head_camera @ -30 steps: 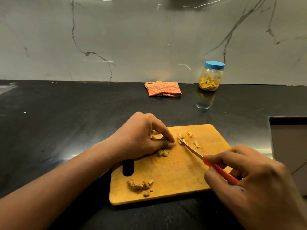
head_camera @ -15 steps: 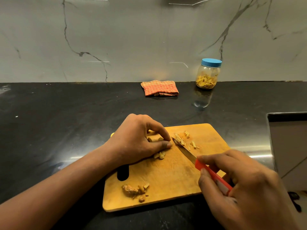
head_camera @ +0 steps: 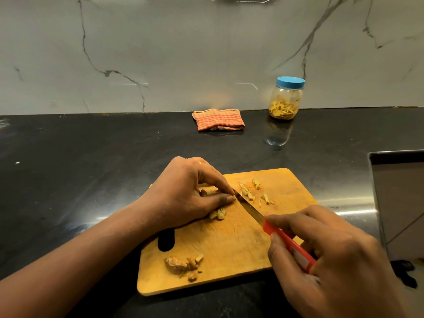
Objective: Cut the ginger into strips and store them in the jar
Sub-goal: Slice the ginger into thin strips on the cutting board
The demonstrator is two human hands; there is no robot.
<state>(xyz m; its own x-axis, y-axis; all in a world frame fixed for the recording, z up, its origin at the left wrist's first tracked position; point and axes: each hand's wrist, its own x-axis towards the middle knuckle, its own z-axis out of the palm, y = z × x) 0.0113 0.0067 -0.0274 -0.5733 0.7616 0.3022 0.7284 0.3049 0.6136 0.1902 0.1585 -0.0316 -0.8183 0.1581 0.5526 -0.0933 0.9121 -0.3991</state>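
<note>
Here: lidded jar (head_camera: 289, 94) holds ginger strips (head_camera: 283, 109); left hand (head_camera: 185, 193) pinches ginger piece (head_camera: 205, 193); right hand (head_camera: 332, 255) grips knife (head_camera: 252, 210).

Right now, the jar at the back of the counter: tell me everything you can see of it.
The jar is clear, looks like plastic, rounded, with a blue lid on. It stands upright on the black counter near the marble wall, right of the folded checked cloth. Yellowish ginger strips fill roughly its lower half. Only the counter touches it; its reflection shows in front.
</note>
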